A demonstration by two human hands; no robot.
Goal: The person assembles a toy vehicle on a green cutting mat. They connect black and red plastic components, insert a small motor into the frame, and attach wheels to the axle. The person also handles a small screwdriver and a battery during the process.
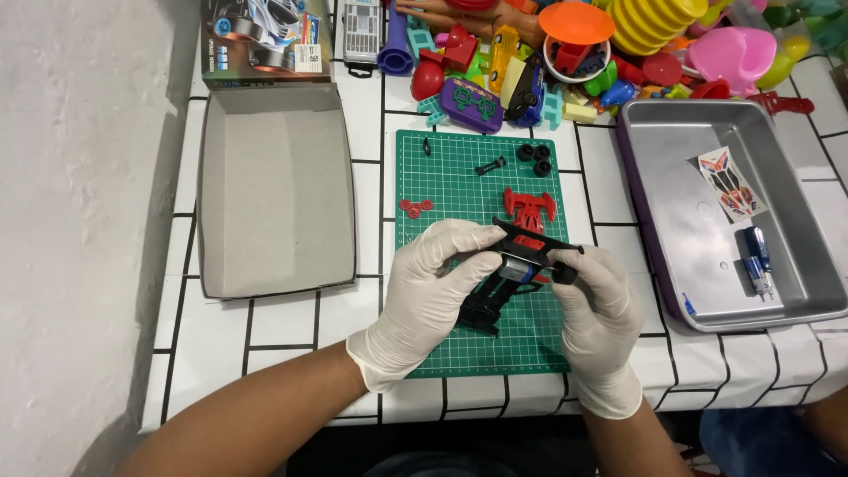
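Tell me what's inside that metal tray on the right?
The metal tray holds a sticker sheet and a small blue screwdriver; the rest of its floor shows bare. Its near right corner is cut off by the picture edge.

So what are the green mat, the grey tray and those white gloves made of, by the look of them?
The green mat looks like matte rubbery vinyl, flat with a printed grid. The grey tray seems to be brushed metal, probably aluminium: dull sheen and rolled rim. The gloves on the left hand and right hand look like thin latex or nitrile, wrinkling over the knuckles; which of the two I cannot tell.
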